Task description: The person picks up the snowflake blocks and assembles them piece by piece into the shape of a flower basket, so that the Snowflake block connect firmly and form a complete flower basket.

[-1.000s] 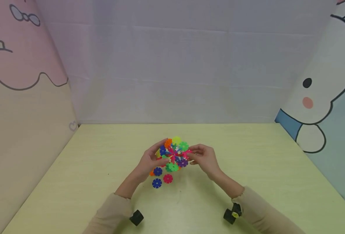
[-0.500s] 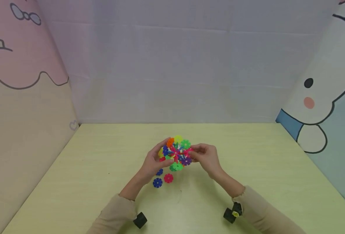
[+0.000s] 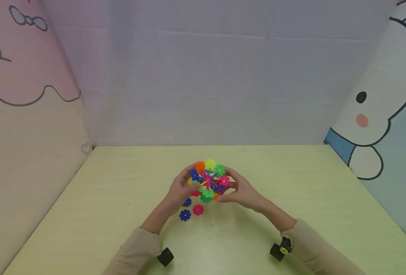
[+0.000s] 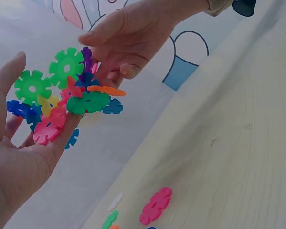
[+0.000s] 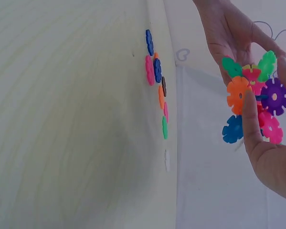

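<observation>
A rounded cluster of notched plastic interlocking discs [image 3: 208, 194] in green, pink, orange, yellow, blue and purple is held up over the table. My left hand [image 3: 179, 193] grips its left side, thumb in front and fingers behind. On the right side my right hand [image 3: 242, 193] spans the cluster, its thumb low near an orange disc [image 5: 237, 95] and its other fingers reaching behind. A purple disc [image 5: 274, 96] and a pink disc [image 3: 224, 180] stick out on that side. Part of the cluster is hidden by my fingers.
Loose discs lie on the pale wooden table [image 3: 292, 183] below the cluster: a pink disc [image 3: 198, 209], a blue disc [image 3: 185, 215] and several more partly behind my left hand. Cartoon-printed walls and a white back sheet [image 3: 203, 88] surround the table.
My right hand has let go of its pinch on the pink disc and spread around the cluster's right side, its thumb moving lower. My left hand and the cluster have shifted slightly right.
</observation>
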Action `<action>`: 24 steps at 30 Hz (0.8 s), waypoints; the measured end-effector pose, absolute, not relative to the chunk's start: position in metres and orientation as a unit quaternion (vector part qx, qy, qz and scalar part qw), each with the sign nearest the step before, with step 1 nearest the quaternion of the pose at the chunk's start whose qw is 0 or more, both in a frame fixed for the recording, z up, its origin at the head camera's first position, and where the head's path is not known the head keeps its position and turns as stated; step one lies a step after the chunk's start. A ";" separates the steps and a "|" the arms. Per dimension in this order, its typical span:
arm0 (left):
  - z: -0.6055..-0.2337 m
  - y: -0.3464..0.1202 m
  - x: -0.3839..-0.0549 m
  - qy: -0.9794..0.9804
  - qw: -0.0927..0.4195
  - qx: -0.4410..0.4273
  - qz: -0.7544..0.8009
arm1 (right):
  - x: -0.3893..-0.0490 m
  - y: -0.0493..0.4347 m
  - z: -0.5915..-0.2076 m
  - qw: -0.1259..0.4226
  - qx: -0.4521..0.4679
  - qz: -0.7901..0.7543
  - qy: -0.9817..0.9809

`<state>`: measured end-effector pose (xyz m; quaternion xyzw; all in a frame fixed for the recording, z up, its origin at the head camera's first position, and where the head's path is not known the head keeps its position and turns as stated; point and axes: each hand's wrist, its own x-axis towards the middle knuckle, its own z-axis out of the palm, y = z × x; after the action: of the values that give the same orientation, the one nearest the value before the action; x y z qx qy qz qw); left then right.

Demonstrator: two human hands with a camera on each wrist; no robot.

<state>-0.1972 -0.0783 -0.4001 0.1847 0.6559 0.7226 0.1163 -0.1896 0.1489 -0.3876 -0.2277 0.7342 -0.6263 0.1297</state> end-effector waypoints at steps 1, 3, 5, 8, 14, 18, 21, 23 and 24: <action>-0.401 -0.078 -0.198 0.648 0.131 0.188 0.726 | -0.190 0.149 -0.389 0.134 -0.226 -0.630 0.731; -0.402 -0.076 -0.199 0.635 0.156 0.198 0.730 | -0.189 0.148 -0.390 0.133 -0.217 -0.638 0.727; -0.405 -0.075 -0.201 0.625 0.170 0.209 0.733 | -0.189 0.148 -0.392 0.126 -0.206 -0.646 0.724; -0.407 -0.073 -0.202 0.637 0.164 0.218 0.720 | -0.189 0.149 -0.393 0.116 -0.201 -0.646 0.727; -0.412 -0.070 -0.206 0.738 0.096 0.188 0.641 | -0.192 0.153 -0.392 0.092 -0.203 -0.640 0.736; -0.414 -0.067 -0.206 0.780 0.052 0.172 0.599 | -0.192 0.154 -0.394 0.106 -0.209 -0.636 0.735; -0.413 -0.065 -0.204 0.801 0.034 0.170 0.573 | -0.192 0.153 -0.395 0.107 -0.207 -0.621 0.748; -0.414 -0.064 -0.204 0.807 0.032 0.177 0.562 | -0.191 0.152 -0.396 0.095 -0.198 -0.611 0.761; -0.414 -0.064 -0.204 0.809 0.032 0.183 0.558 | -0.190 0.152 -0.396 0.089 -0.193 -0.611 0.763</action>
<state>-0.2043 -0.0642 -0.4143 0.1829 0.8086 0.5583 0.0322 -0.1903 0.1516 -0.3964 -0.1933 0.7625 -0.6110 0.0887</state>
